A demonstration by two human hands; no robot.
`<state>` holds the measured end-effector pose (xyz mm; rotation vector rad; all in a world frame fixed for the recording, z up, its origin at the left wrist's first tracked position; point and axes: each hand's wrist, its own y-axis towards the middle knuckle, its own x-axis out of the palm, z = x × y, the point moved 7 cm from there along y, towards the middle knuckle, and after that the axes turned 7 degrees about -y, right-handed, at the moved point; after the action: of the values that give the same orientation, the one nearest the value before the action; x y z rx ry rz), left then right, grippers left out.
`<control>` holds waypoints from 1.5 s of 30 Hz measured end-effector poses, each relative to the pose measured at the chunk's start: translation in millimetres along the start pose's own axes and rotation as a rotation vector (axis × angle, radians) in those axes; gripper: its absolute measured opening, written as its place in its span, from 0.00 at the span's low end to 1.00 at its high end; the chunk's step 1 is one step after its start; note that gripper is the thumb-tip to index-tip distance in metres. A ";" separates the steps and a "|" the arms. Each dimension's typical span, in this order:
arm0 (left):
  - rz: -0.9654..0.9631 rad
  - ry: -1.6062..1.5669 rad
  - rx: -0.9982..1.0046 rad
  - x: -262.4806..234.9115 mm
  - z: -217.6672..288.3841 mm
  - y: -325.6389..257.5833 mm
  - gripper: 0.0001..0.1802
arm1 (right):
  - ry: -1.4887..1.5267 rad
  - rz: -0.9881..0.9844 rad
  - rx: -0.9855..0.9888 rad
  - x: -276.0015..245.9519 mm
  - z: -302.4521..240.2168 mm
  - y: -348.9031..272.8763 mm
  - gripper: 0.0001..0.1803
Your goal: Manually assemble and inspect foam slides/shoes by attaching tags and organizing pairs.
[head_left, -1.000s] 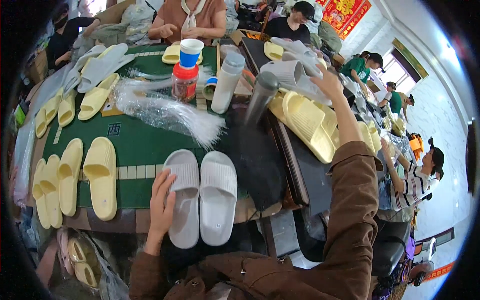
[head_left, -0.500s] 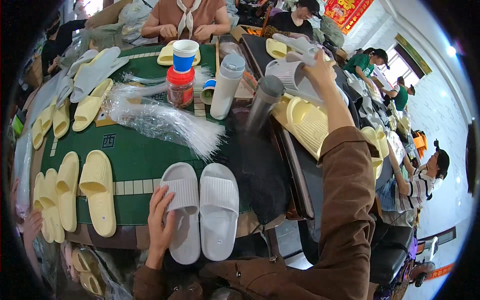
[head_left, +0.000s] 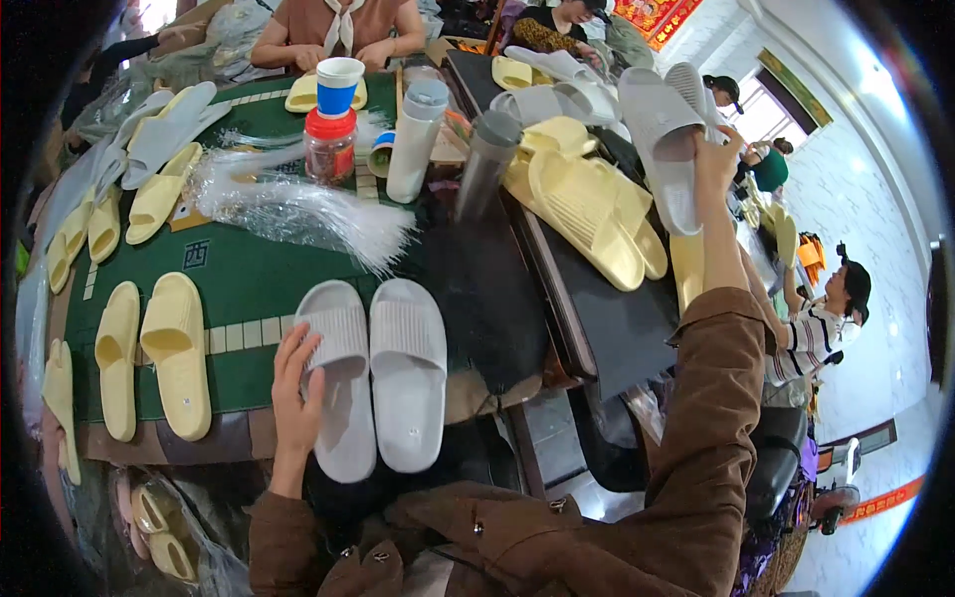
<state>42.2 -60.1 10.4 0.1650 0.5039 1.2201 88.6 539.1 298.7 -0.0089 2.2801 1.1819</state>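
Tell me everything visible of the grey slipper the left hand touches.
The grey slipper looks moulded in one piece from foam or soft plastic, with a wide ribbed strap and open toe. It lies sole down, toe away from the person, heel past the near edge of the table. The left hand touches the strap's left side; a matching slipper sits close on its right.

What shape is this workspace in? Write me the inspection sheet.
Surface: green tabletop; dark side table at right.
Work items: grey slipper pair at the near edge; yellow slippers to its left.
Clutter: transparent strands, paper cup on red-lidded jar, bottles.
Hands: left hand touches the pair's left slipper; right hand holds another grey slipper.
Cables: nothing seen.
Surroundings: people nearby.
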 end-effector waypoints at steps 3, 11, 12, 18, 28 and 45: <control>-0.006 0.037 0.017 2.5 -0.3 0.6 0.22 | -0.091 -0.004 -0.004 -46.3 8.6 -14.3 0.34; -0.003 0.029 0.093 0.7 -4.0 2.2 0.21 | 0.167 -0.318 -0.053 -106.2 18.3 -104.8 0.24; -0.011 0.010 0.123 4.0 -4.5 3.7 0.21 | 0.114 -0.288 -0.104 -119.5 9.7 -121.9 0.24; 0.015 0.134 0.153 -2.4 9.6 -12.8 0.24 | 0.000 -0.198 -0.106 -118.2 17.2 -191.5 0.23; -0.076 0.333 0.214 27.1 77.3 -74.0 0.22 | -0.013 -0.326 -0.134 -56.0 46.9 -266.4 0.28; -0.220 0.588 0.120 68.2 43.7 -60.6 0.31 | -0.016 -0.404 -0.300 -65.0 65.1 -257.1 0.20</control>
<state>130.9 -11.6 6.4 -0.1535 1.0784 1.0122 240.0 415.4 108.1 -0.5444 1.9416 1.2773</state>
